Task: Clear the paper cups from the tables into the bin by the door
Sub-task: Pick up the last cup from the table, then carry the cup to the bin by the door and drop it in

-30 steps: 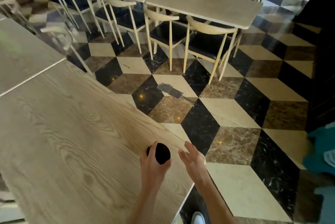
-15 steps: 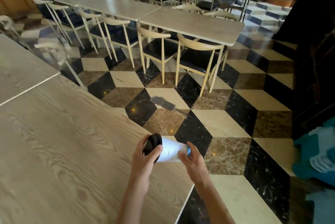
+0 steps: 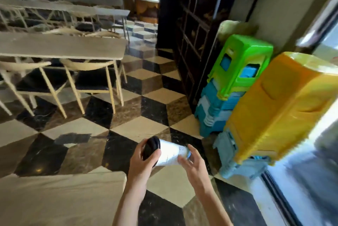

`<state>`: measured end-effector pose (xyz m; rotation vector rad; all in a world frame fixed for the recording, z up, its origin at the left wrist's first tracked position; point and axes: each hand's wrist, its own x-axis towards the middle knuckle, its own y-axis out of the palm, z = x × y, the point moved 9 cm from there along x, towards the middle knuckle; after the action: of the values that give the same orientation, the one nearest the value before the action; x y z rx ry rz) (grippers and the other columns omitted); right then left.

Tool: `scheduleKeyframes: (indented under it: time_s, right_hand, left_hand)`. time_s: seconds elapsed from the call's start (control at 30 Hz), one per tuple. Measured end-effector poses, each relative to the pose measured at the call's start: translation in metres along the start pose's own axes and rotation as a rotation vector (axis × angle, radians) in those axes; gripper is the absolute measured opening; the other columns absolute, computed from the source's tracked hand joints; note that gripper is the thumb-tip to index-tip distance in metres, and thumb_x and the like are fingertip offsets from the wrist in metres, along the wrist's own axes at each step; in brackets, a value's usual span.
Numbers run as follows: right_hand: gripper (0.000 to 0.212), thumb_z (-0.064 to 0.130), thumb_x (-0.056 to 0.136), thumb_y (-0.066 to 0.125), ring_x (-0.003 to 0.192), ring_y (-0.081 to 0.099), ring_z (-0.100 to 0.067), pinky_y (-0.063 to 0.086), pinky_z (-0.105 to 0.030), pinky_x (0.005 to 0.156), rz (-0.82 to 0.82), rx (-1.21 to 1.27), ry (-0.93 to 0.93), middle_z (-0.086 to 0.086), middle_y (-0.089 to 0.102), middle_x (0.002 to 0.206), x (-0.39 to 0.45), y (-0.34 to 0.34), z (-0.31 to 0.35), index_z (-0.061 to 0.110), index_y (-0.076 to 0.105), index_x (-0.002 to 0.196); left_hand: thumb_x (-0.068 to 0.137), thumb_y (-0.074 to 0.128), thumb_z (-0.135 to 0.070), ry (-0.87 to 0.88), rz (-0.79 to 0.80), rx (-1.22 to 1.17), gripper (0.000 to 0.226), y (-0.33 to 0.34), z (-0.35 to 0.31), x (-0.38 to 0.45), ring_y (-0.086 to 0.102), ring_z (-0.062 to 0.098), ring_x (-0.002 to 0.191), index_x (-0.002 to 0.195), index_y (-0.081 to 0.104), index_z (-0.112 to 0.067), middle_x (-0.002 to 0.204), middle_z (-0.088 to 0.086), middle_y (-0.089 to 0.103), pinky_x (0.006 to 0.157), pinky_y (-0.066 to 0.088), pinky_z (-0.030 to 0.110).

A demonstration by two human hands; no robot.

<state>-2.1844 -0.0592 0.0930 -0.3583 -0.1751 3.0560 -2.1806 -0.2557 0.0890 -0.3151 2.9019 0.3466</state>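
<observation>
A white paper cup (image 3: 169, 154) with a black lid lies sideways in the air between both hands, above the checkered floor. My left hand (image 3: 141, 162) grips its lidded end. My right hand (image 3: 193, 163) cups the bottom end, fingers spread around it. A tall yellow bin (image 3: 278, 108) stands tilted in view at the right, beside a glass door (image 3: 311, 180); its top opening is barely visible.
A stack of green and blue plastic stools (image 3: 230, 83) stands just left of the bin against a dark wooden partition (image 3: 193, 33). The wooden table corner (image 3: 60, 196) is at my lower left. Tables and chairs (image 3: 73, 72) fill the left side.
The cup has been lifted off the table and my view has swung right, bringing the bin, stools and door into sight. Both hands still hold the cup.
</observation>
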Motion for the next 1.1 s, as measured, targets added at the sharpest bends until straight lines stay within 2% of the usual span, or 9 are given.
scheduleKeyframes:
  time_s: [0.17, 0.3, 0.43, 0.53, 0.63, 0.83, 0.93, 1.03, 1.1]
  right_hand:
    - [0.065, 0.029, 0.090, 0.066, 0.121, 0.057, -0.022, 0.048, -0.028, 0.093, -0.297, 0.085, -0.034, -0.003, 0.049, 0.133, -0.065, -0.162, -0.020, 0.016, 0.036, 0.147]
    - [0.058, 0.025, 0.091, 0.065, 0.103, 0.064, -0.003, 0.053, -0.019, 0.081, -0.496, 0.146, -0.043, -0.001, 0.060, 0.121, -0.149, -0.288, -0.051, 0.017, 0.040, 0.142]
    - [0.057, 0.021, 0.090, 0.066, 0.117, 0.059, -0.028, 0.044, -0.049, 0.104, -0.721, 0.130, -0.013, -0.011, 0.060, 0.128, -0.249, -0.408, -0.083, 0.009, 0.043, 0.141]
    - [0.059, 0.023, 0.090, 0.067, 0.116, 0.058, -0.021, 0.044, -0.040, 0.105, -0.892, 0.123, 0.011, -0.005, 0.056, 0.131, -0.331, -0.483, -0.102, 0.011, 0.042, 0.142]
    - [0.068, 0.027, 0.087, 0.068, 0.123, 0.054, -0.025, 0.041, -0.048, 0.108, -1.055, 0.148, 0.028, -0.006, 0.052, 0.137, -0.408, -0.542, -0.123, 0.010, 0.038, 0.145]
    - [0.053, 0.027, 0.091, 0.064, 0.116, 0.058, -0.018, 0.046, -0.022, 0.098, -1.320, 0.177, 0.075, -0.004, 0.062, 0.126, -0.531, -0.627, -0.167, 0.014, 0.045, 0.139]
    - [0.056, 0.030, 0.091, 0.064, 0.120, 0.057, -0.022, 0.046, -0.034, 0.103, -1.446, 0.207, 0.123, -0.009, 0.060, 0.130, -0.575, -0.665, -0.196, 0.011, 0.045, 0.139]
    - [0.060, 0.034, 0.090, 0.065, 0.112, 0.055, -0.007, 0.047, -0.010, 0.087, -1.560, 0.244, 0.180, 0.000, 0.054, 0.126, -0.608, -0.703, -0.225, 0.016, 0.041, 0.141]
    - [0.065, 0.035, 0.089, 0.066, 0.116, 0.053, -0.011, 0.045, -0.012, 0.089, -1.641, 0.279, 0.213, 0.000, 0.051, 0.129, -0.627, -0.731, -0.246, 0.018, 0.037, 0.144]
  left_hand:
    - [0.080, 0.080, -0.032, 0.053, 0.268, 0.100, 0.044, 0.155, 0.017, -0.056, 0.061, -0.009, 0.096, 0.114, 0.059, -0.051, 0.113, -0.028, 0.060, 0.085, 0.058, 0.031]
    - [0.085, 0.076, -0.018, 0.083, 0.490, 0.225, 0.050, 0.279, 0.041, -0.137, 0.060, 0.003, 0.109, 0.129, 0.056, -0.028, 0.122, -0.007, 0.063, 0.099, 0.051, 0.041]
    - [0.074, 0.081, -0.034, 0.080, 0.724, 0.298, 0.057, 0.391, 0.077, -0.240, 0.062, 0.004, 0.107, 0.126, 0.058, -0.025, 0.116, -0.006, 0.065, 0.100, 0.047, 0.031]
    - [0.072, 0.080, -0.033, 0.065, 0.900, 0.332, 0.052, 0.466, 0.107, -0.317, 0.066, 0.003, 0.101, 0.121, 0.063, -0.025, 0.108, -0.008, 0.071, 0.090, 0.049, 0.019]
    - [0.070, 0.076, -0.034, 0.078, 1.089, 0.367, 0.034, 0.532, 0.137, -0.390, 0.067, -0.007, 0.082, 0.103, 0.066, -0.034, 0.086, -0.018, 0.075, 0.072, 0.048, 0.009]
    - [0.063, 0.075, -0.054, -0.035, 1.451, 0.447, 0.067, 0.634, 0.205, -0.520, 0.063, -0.004, 0.105, 0.126, 0.057, -0.039, 0.116, -0.015, 0.067, 0.088, 0.050, 0.020]
    - [0.065, 0.075, -0.054, -0.046, 1.577, 0.494, 0.059, 0.681, 0.239, -0.574, 0.062, -0.001, 0.107, 0.121, 0.057, -0.046, 0.118, -0.014, 0.066, 0.093, 0.050, 0.023]
    - [0.063, 0.074, -0.060, -0.055, 1.669, 0.566, 0.081, 0.728, 0.276, -0.617, 0.057, 0.007, 0.117, 0.137, 0.050, -0.038, 0.127, -0.007, 0.061, 0.103, 0.047, 0.035]
    - [0.061, 0.075, -0.061, -0.081, 1.719, 0.597, 0.087, 0.762, 0.303, -0.644, 0.056, 0.016, 0.122, 0.140, 0.048, -0.035, 0.132, -0.001, 0.059, 0.105, 0.046, 0.042]
